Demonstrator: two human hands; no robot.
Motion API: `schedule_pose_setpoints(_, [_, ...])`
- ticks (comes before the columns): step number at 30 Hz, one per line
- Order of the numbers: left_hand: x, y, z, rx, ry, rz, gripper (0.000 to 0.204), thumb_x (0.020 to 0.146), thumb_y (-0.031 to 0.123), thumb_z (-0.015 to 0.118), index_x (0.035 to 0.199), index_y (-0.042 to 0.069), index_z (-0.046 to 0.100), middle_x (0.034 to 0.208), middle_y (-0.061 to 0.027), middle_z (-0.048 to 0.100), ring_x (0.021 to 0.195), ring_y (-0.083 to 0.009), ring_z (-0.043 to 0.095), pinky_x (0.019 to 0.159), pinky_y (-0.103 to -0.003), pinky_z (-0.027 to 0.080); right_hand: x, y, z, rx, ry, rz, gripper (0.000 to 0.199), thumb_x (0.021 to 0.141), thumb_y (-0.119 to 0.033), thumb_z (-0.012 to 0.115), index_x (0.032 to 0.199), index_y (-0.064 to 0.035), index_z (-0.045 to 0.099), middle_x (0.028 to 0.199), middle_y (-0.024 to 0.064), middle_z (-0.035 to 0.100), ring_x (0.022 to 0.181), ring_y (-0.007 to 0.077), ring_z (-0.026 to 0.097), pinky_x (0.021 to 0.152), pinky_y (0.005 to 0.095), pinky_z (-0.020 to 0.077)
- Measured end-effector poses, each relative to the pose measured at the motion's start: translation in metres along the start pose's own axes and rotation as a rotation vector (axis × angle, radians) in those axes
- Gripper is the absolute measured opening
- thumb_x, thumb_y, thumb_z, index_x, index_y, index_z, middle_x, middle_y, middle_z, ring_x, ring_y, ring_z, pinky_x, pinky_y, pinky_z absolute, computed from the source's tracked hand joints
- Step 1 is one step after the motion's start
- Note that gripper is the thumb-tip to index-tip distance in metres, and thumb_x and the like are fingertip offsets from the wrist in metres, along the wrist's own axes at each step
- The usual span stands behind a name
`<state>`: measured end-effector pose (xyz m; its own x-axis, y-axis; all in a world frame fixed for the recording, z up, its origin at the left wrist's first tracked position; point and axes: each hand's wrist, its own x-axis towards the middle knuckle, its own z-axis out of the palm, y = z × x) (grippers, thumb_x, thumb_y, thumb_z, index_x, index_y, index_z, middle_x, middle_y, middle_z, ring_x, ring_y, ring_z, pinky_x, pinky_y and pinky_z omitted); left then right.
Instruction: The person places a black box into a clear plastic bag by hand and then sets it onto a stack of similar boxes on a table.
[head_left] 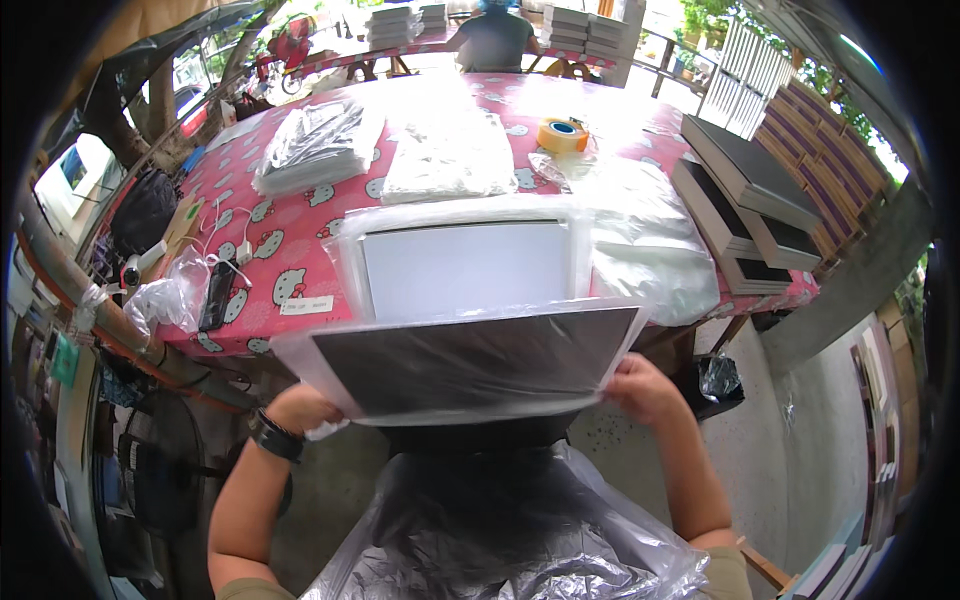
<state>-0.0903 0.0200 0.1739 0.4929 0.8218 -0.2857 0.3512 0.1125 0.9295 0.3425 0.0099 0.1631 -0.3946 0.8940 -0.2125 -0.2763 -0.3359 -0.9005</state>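
Note:
Between my hands is a black rectangular sheet in a clear plastic sleeve (pixel 480 365), tilted at the table's near edge. My left hand (pixel 305 410), with a dark band at the wrist, is closed on the sleeve's lower left corner. Closed on the right edge is my right hand (pixel 643 388). Just beyond lies a white rectangular panel (pixel 465 268) on clear plastic, its near side hidden by the held sheet. Clear plastic sleeves (pixel 650 240) lie flat to its right. A plastic-covered sheet stack (pixel 318 145) and a whitish plastic pile (pixel 450 155) are farther back.
The table has a pink patterned cloth (pixel 290 245). A tape roll (pixel 563 136) sits at the back, and black-topped boards (pixel 750 180) are stacked right. A cable and a black power strip (pixel 217 295) lie left. Clear plastic (pixel 500 520) covers my lap. Another person (pixel 495 42) sits beyond.

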Motion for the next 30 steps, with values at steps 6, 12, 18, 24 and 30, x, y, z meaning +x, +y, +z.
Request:
schedule_pose_setpoints(6, [0.003,-0.160,0.055,-0.373,-0.100,-0.026,0.036,0.071,0.014,0.064,0.102,-0.001,0.053,0.096,-0.0086,0.057,0.085,-0.0147,0.052,0.073,-0.027,0.042,-0.028,0.147,-0.048,0.056,0.285,0.236,0.017,0.077,-0.004,0.058,0.093,-0.0025,0.054,0.075,0.0024,0.056,0.053,0.0069,0.047,0.048,0.0196,0.0371])
schedule_pose_setpoints(12, [0.015,-0.169,0.095,0.189,0.238,-0.274,0.049,0.063,0.026,0.070,0.099,-0.002,0.051,0.094,-0.0152,0.057,0.089,-0.0220,0.054,0.077,-0.031,0.041,-0.007,0.215,-0.066,-0.821,0.509,-0.077,0.018,0.080,-0.009,0.056,0.096,-0.0025,0.054,0.078,0.0013,0.058,0.069,0.0115,0.053,0.062,0.0243,0.0417])
schedule_pose_setpoints(18, [-0.007,-0.069,0.050,0.475,0.494,-0.083,0.034,0.069,0.021,0.064,0.096,0.001,0.054,0.084,-0.0121,0.058,0.076,-0.0211,0.057,0.068,-0.030,0.045,-0.018,0.036,0.033,-0.226,-0.205,-0.225,0.035,0.077,-0.019,0.061,0.105,0.0007,0.054,0.098,0.0122,0.058,0.094,0.0246,0.053,0.084,0.0337,0.0384])
schedule_pose_setpoints(24, [-0.004,0.061,0.039,-0.447,0.209,0.399,0.034,0.089,0.028,0.042,0.109,0.001,0.048,0.073,-0.0031,0.048,0.048,-0.0028,0.034,0.045,-0.018,0.031,-0.004,0.059,0.088,-0.522,-1.222,-0.159,0.058,0.086,-0.043,0.040,0.129,-0.0048,0.032,0.136,0.0124,0.026,0.125,0.0310,0.023,0.102,0.0407,0.0167])
schedule_pose_setpoints(30, [0.034,0.088,0.073,-0.827,-0.190,0.547,0.052,0.091,0.040,0.030,0.125,0.000,0.035,0.095,-0.0078,0.054,0.065,-0.0087,0.049,0.056,-0.019,0.038,0.030,0.095,0.044,-1.357,-0.597,0.274,0.045,0.085,-0.038,0.044,0.114,-0.0031,0.049,0.114,0.0133,0.050,0.109,0.0247,0.044,0.090,0.0337,0.0347])
